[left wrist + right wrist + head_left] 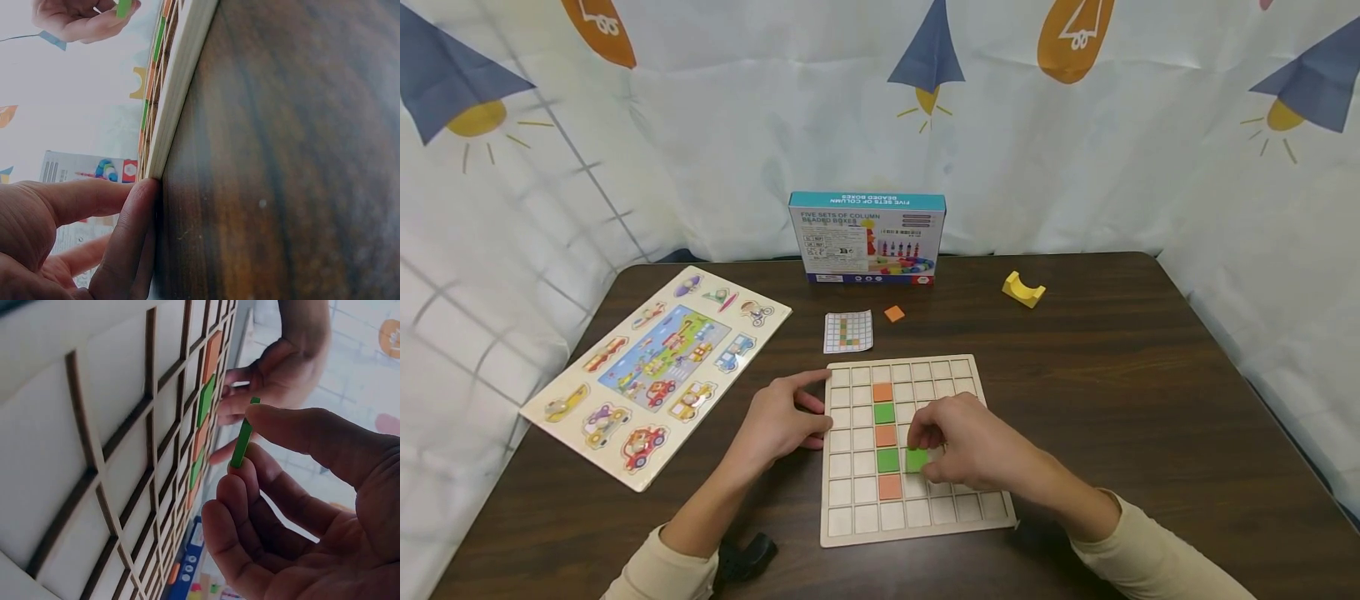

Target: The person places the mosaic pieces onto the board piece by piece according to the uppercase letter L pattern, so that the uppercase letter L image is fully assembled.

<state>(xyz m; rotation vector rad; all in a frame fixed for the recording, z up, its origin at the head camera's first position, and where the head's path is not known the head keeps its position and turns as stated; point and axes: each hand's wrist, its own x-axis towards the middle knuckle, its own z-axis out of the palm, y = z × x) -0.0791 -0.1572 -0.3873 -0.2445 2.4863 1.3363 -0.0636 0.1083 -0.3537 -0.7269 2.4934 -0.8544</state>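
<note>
My right hand pinches a green square tile between thumb and fingertips, and the right wrist view shows the tile tilted, a little off the board. A wooden grid board lies on the table beneath it. One column of the board carries orange and green tiles in alternation, with an orange tile lowest and a green tile just above. My left hand rests at the board's left edge. Its fingertips touch the rim, fingers mostly extended.
A small pattern card and a loose orange tile lie behind the board. Farther back stands a toy box. A picture puzzle board is at left, a yellow curved block at back right. A black object lies near the left sleeve.
</note>
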